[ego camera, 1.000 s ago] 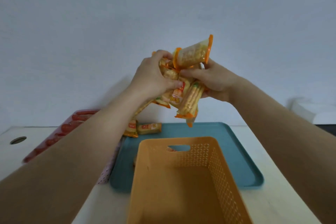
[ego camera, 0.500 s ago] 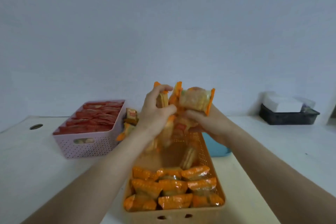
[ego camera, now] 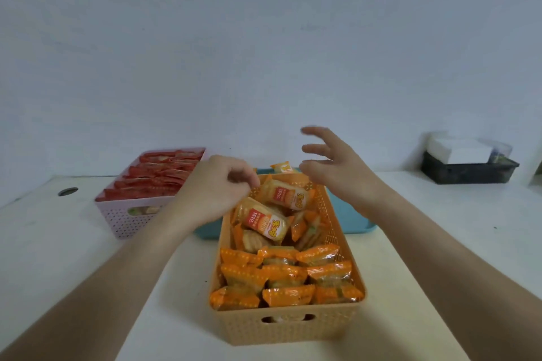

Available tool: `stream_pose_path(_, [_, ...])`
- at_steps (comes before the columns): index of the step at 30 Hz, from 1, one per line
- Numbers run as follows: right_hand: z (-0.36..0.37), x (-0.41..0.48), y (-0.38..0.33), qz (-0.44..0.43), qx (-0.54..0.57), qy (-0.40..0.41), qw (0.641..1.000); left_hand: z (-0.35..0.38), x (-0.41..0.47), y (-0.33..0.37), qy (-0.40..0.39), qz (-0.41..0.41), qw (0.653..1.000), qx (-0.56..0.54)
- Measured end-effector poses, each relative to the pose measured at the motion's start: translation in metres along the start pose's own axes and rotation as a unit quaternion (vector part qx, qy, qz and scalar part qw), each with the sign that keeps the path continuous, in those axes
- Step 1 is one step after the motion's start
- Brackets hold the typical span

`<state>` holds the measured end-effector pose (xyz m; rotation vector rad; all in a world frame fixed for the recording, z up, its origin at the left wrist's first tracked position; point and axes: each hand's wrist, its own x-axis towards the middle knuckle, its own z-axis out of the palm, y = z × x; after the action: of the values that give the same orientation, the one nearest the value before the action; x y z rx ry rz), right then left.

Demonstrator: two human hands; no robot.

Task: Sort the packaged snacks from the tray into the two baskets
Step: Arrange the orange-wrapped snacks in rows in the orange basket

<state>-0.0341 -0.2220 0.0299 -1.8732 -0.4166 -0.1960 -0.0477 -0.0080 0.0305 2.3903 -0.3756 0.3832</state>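
The orange basket stands in front of me, with rows of orange snack packets at its near end and loose ones heaped at its far end. My left hand hovers over the far left corner, fingers loosely curled, holding nothing. My right hand is raised over the far right corner with its fingers spread. The teal tray lies behind the basket, and one orange packet shows on it. At the back left, the pink basket holds red packets.
A black bin with a white box in it sits at the back right by the wall. A round hole is in the white tabletop at the far left. The wall runs close behind the tray.
Both hands held a bunch of orange packets above the orange basket. They have let go, and the packets now lie in the basket's far end. The right hand has opened and lifted.
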Motion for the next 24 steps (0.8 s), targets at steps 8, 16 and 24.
stream_pose_path(8, [-0.004,-0.011,0.021,-0.048,-0.351,-0.137,0.925,0.022,-0.008,-0.035,-0.073,0.045,0.986,0.144])
stream_pose_path(16, [-0.011,0.004,0.055,0.159,0.038,-0.075,0.984,0.029,0.009,-0.069,-0.015,0.004,0.999,-0.048])
stream_pose_path(24, [-0.028,0.06,0.107,0.311,-0.03,-0.07,0.947,0.044,0.062,-0.093,-0.105,-0.233,0.933,-0.253])
